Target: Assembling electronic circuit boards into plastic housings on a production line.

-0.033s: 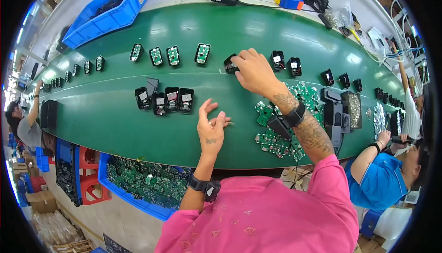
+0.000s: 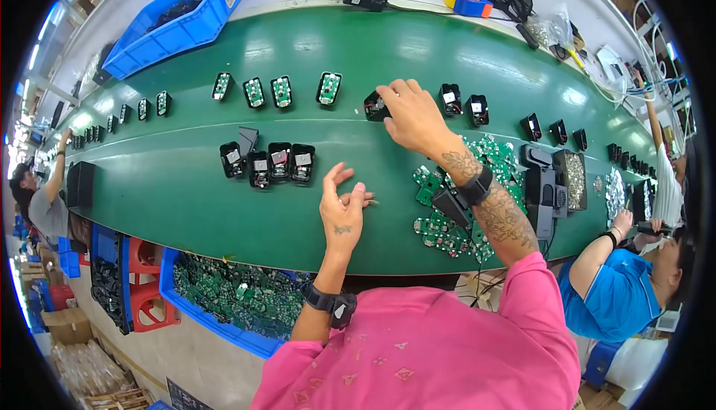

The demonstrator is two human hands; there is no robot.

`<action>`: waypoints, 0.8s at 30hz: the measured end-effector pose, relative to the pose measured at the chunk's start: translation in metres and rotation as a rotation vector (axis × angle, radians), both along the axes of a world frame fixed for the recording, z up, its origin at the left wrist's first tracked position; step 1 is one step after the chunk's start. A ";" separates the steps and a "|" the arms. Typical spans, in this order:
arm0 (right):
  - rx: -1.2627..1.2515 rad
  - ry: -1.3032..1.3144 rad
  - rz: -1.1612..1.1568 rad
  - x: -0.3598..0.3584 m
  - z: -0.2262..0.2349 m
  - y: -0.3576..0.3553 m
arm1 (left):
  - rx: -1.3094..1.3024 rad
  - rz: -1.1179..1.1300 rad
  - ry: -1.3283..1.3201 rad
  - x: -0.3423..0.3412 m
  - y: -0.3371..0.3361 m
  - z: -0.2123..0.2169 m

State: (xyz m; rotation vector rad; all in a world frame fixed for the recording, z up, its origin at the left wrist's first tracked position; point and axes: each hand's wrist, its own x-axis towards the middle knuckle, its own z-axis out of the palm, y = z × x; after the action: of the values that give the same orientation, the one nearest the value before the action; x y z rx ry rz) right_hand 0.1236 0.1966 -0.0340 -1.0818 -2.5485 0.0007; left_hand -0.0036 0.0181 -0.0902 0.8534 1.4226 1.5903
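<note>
Clump of casings (image 2: 279, 162) on the left of the tabletop (image 2: 164, 201), row of units (image 2: 281, 92) behind it. Loose boards (image 2: 496, 158) are heaped over on the right, and a tub (image 2: 257, 344) of more boards sits off the near edge, front left.

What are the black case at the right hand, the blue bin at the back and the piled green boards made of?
Black case: probably semi-gloss plastic, judging by its thin walls.
Blue bin: likely moulded plastic; even colour, soft sheen.
Green circuit boards: perhaps coated fibreglass, being thin and flat; silvery spots suggest metal parts.
</note>
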 end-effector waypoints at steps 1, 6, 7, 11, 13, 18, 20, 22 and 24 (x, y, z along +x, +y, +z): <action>-0.067 0.002 -0.038 0.002 -0.003 0.002 | -0.024 -0.029 0.015 0.001 -0.003 -0.002; -0.196 0.065 -0.169 -0.015 -0.016 0.021 | -0.068 -0.066 0.079 0.002 -0.014 -0.002; -0.257 0.033 -0.193 -0.018 -0.016 0.025 | -0.071 -0.069 0.067 0.002 -0.016 -0.002; -0.298 0.261 -0.209 -0.022 -0.006 0.042 | -0.079 -0.078 0.039 -0.002 -0.017 -0.002; -0.304 0.324 -0.081 -0.011 0.001 0.028 | -0.047 -0.080 0.071 -0.002 -0.020 0.003; -0.460 0.250 0.355 0.020 0.030 -0.067 | 0.090 -0.284 0.112 0.001 -0.026 0.037; -0.555 0.323 0.341 0.032 0.033 -0.098 | 0.202 -0.379 0.162 -0.004 -0.026 0.019; -0.514 0.372 0.175 0.054 0.028 -0.117 | 0.101 -0.522 -0.058 -0.005 -0.032 0.016; -0.526 0.175 0.072 0.080 0.024 -0.141 | 0.067 -0.462 -0.180 -0.003 -0.035 0.024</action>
State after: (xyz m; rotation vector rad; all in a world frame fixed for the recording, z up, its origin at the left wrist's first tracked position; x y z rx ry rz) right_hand 0.2040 0.0557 -0.0099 -1.1020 -2.4821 0.7864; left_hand -0.0066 -0.0171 -0.0662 0.9689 0.9642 1.3254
